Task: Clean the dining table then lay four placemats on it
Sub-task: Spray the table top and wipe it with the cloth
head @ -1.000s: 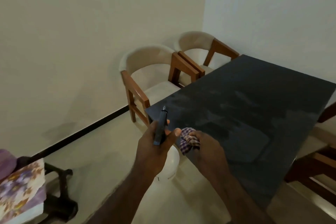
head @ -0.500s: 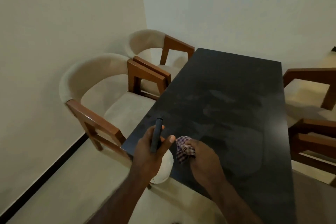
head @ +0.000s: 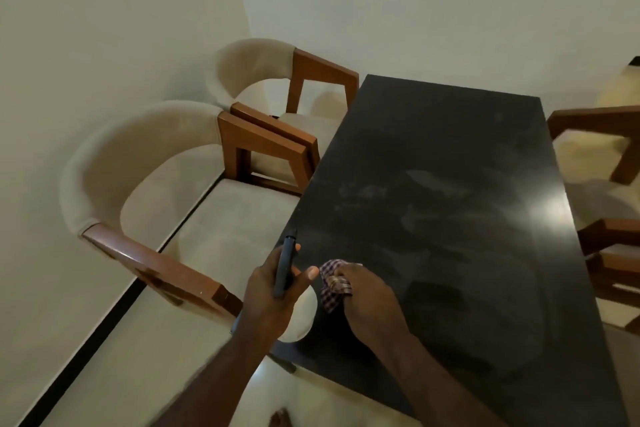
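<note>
Beside two cream upholstered chairs with brown wooden arms (head: 145, 184), a person's left hand (head: 273, 291) has its fingers wrapped round a slim dark tool (head: 285, 263) above a white rounded object (head: 301, 319). Just right of it, the right hand (head: 370, 302) clutches a crumpled checked cloth (head: 334, 284) over the near corner of the smeared black rectangular dining table (head: 450, 166). Within the past second the view has swung to face the table while both hands kept their places; wiping looks barely begun. No placemats are in view.
</note>
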